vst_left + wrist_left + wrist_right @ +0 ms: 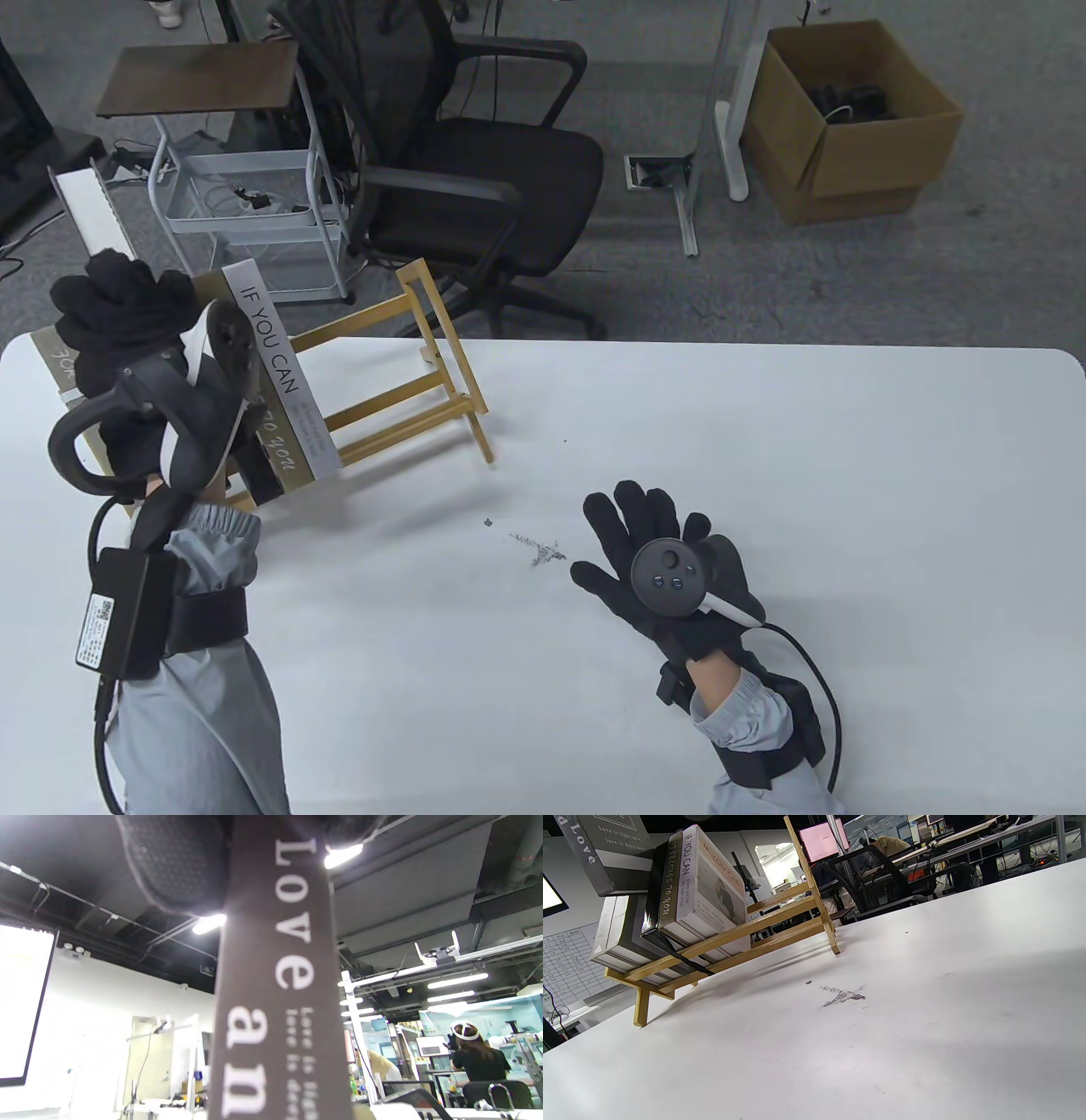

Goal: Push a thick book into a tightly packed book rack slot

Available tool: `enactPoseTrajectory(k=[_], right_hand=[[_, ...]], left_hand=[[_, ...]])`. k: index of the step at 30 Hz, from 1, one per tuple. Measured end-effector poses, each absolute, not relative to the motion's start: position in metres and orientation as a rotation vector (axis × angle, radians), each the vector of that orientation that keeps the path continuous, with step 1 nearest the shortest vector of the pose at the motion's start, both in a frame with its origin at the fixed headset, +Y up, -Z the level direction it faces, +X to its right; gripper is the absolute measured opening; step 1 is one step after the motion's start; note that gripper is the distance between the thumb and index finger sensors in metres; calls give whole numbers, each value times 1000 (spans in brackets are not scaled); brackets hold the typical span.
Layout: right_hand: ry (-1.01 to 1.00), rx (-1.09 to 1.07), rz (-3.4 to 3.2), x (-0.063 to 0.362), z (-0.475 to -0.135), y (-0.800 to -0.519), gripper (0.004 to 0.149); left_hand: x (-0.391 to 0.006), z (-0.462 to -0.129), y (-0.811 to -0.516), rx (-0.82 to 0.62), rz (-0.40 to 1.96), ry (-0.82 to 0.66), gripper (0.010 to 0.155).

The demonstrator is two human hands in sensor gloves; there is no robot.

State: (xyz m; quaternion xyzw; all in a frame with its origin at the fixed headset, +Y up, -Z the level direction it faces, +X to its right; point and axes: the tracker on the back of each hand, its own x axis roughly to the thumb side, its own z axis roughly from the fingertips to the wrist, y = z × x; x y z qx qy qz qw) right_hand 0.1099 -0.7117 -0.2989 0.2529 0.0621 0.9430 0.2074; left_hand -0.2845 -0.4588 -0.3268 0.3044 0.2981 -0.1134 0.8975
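Table view: the left hand (119,314) is raised over the rack (407,399) at the table's (679,475) far left corner. Its fingers are curled, apparently around the top of the dark book, though the tracker hides the contact and the book itself here. A white-spined book (280,373) marked IF YOU CAN leans in the rack just beside the hand. The right hand (670,577) lies flat near the table's middle, fingers spread, holding nothing. To do the step well, the person would likely line the dark book's lower edge up with the gap before pressing, and brace the rack with the free right hand so it cannot slide.

Left wrist view: the dark book's spine (280,984) fills the middle of the frame, its long axis running top to bottom, lettering reading down it. No fingers show here.

Right wrist view: the dark book (606,853) hangs above the rack's left end, over the packed books, tilted, its long axis sloping down toward the row. The rack's right half holds nothing. Whether a gap stands open below it cannot be told
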Motion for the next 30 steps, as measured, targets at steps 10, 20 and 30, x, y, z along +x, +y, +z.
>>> enactPoseTrajectory(k=[10,20,30], right_hand=[[174,699,2629,110,-299,-712,79],[167,697,2630,111,-299,-711,79],[169,688,2633,112,-299,-712,79]], left_hand=[[-303,-336,-490,527,-155,645,61],[-318,-346,-519,442,-106,668,61],[-326,-356,-535,416,-92,666,61]])
